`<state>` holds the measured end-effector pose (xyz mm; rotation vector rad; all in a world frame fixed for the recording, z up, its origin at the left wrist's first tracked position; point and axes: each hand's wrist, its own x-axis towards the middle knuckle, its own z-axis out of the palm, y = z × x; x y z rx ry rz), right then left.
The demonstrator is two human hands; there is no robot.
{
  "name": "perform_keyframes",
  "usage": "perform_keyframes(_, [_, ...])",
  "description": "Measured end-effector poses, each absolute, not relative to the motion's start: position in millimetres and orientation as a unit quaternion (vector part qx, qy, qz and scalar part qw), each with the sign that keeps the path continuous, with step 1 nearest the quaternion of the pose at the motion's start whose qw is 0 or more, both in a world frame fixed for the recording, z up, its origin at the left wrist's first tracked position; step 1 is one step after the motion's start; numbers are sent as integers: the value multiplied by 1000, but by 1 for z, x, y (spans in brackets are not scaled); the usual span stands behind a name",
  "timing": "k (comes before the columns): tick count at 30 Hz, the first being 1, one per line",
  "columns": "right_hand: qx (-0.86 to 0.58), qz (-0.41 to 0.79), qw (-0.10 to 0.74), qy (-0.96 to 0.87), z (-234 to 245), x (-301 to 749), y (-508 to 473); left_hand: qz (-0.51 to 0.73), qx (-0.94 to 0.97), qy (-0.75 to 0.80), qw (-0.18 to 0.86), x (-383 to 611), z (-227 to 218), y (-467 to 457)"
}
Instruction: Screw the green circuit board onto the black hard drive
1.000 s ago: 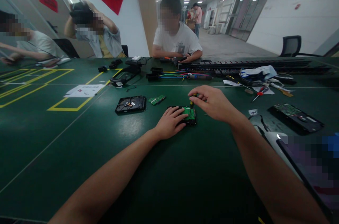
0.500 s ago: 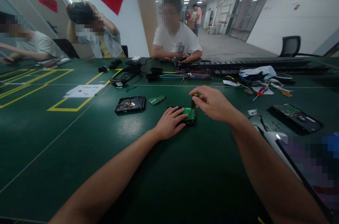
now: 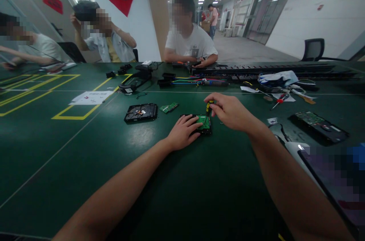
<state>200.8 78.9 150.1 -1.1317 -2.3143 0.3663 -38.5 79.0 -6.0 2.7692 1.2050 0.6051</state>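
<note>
A small hard drive (image 3: 204, 124) with a green circuit board on top lies on the dark green table (image 3: 85, 165). My left hand (image 3: 182, 131) rests flat on its near left part, fingers stretched out, pressing it down. My right hand (image 3: 229, 111) is closed round the handle of a small yellow-and-black screwdriver (image 3: 208, 107), which stands upright with its tip on the drive's far right corner.
Another black drive (image 3: 140, 112) and a loose green circuit board (image 3: 169, 107) lie to the left. A third drive (image 3: 318, 122) sits at the right, a red screwdriver (image 3: 280, 99) behind it. Cables and tools (image 3: 196, 80) line the far side, where other people sit.
My right hand has turned slightly on the screwdriver's handle, which stays on the drive. My left hand has not moved. The person at the far left has lowered an arm.
</note>
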Motion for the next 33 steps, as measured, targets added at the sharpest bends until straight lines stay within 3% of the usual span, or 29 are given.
perform_keyframes(33, [-388, 102, 299, -866, 146, 199, 81, 202, 898, 390, 32, -38, -8, 80])
